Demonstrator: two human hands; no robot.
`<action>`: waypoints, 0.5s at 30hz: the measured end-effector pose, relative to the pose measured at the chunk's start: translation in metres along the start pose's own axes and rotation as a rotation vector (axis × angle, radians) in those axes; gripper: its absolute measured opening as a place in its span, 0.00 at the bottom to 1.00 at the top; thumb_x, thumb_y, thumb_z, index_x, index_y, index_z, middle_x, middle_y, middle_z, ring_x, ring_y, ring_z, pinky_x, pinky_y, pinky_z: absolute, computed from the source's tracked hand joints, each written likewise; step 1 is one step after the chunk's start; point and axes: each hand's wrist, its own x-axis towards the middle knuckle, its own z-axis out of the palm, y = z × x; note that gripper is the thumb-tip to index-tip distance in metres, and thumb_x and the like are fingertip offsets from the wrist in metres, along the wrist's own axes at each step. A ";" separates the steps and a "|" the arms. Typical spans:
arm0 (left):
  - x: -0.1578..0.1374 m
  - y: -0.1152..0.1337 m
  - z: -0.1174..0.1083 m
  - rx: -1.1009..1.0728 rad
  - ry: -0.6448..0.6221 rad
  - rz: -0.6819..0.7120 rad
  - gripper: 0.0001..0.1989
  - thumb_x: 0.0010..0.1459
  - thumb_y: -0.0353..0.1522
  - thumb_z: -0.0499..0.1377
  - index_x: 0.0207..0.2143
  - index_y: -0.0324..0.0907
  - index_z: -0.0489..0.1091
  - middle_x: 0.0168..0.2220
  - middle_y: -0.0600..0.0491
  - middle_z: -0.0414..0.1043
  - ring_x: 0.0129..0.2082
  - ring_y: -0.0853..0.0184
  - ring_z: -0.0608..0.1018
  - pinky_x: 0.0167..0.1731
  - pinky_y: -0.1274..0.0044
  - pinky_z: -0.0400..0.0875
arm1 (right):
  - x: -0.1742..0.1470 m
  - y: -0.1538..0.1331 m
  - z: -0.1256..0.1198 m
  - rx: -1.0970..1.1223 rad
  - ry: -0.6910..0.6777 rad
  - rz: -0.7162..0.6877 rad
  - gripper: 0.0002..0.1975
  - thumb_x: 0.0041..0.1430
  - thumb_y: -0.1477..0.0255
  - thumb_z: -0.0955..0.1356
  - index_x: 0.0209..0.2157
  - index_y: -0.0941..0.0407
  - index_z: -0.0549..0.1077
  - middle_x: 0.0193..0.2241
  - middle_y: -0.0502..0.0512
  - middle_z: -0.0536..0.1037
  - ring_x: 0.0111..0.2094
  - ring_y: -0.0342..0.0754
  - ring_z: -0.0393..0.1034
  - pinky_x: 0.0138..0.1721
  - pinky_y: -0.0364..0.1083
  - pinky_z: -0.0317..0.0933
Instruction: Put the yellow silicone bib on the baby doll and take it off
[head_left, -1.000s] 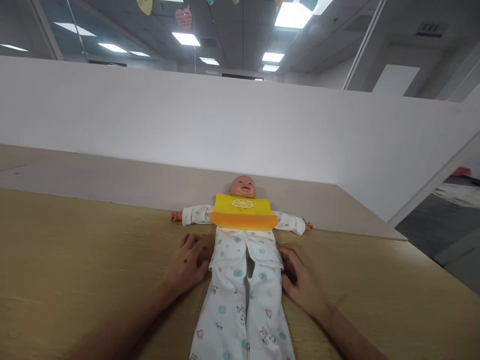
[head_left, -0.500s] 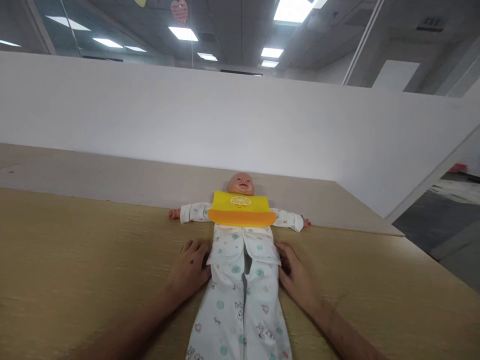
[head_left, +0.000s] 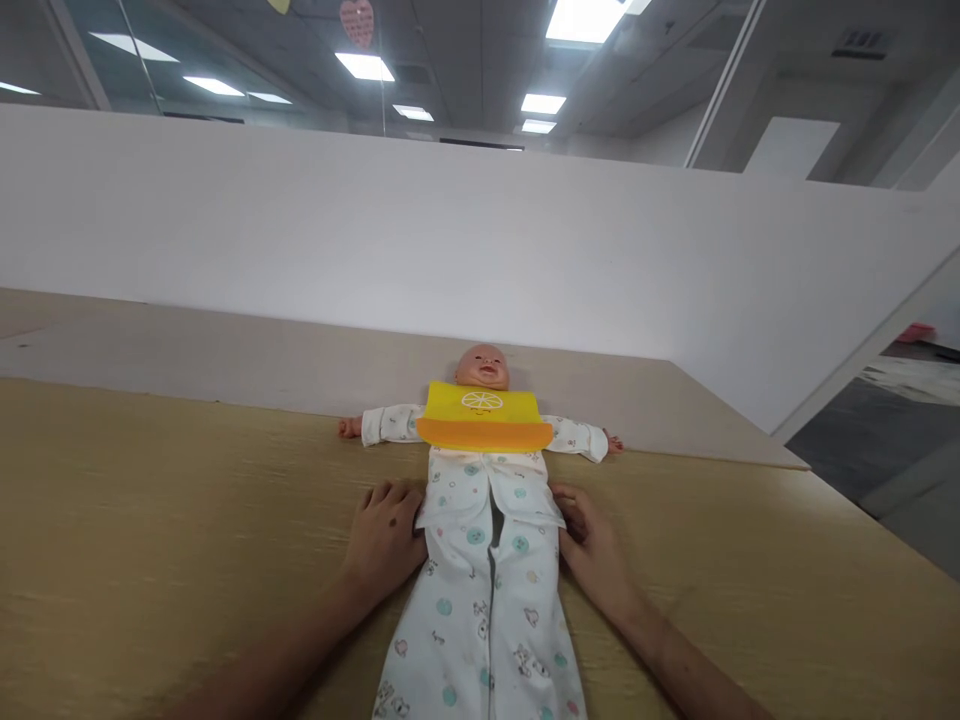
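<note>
A baby doll [head_left: 482, 368] lies on its back, arms spread, in white printed clothes. A yellow bib [head_left: 517, 405] with an orange trough covers its chest. The printed top [head_left: 457, 490] overlaps long white trousers [head_left: 450, 610], whose lower ends run out of view. My left hand [head_left: 386, 540] rests at the left side of the doll's waist, its fingers curled against the clothes by the top's hem. Opposite it, my right hand [head_left: 596, 550] curls in at the right side of the hem. The cloth partly hides the fingertips of both hands.
The doll lies on a wooden table [head_left: 187, 520], with a greyish board [head_left: 262, 355] along its far side under the head and shoulders. Behind stands a white partition [head_left: 337, 230] topped with glass. At the right, the table's edge drops to a dark floor [head_left: 862, 430].
My left hand has shifted very slightly right against the doll's side. The trousers have moved a little with it; the bib and the doll's pose look the same.
</note>
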 end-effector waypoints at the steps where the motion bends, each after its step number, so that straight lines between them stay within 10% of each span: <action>1: 0.000 0.000 0.001 -0.005 -0.002 0.009 0.12 0.55 0.31 0.51 0.38 0.39 0.72 0.45 0.48 0.71 0.47 0.56 0.67 0.48 0.67 0.58 | 0.000 0.000 0.000 0.019 0.000 0.004 0.26 0.48 0.67 0.61 0.51 0.59 0.65 0.50 0.52 0.64 0.47 0.27 0.64 0.47 0.26 0.63; 15: 0.001 -0.003 0.005 -0.040 0.019 0.110 0.11 0.59 0.29 0.51 0.40 0.38 0.70 0.42 0.46 0.69 0.44 0.59 0.70 0.44 0.70 0.62 | -0.003 -0.010 -0.001 -0.121 -0.009 0.080 0.24 0.48 0.72 0.61 0.50 0.55 0.65 0.49 0.44 0.64 0.42 0.22 0.63 0.40 0.22 0.59</action>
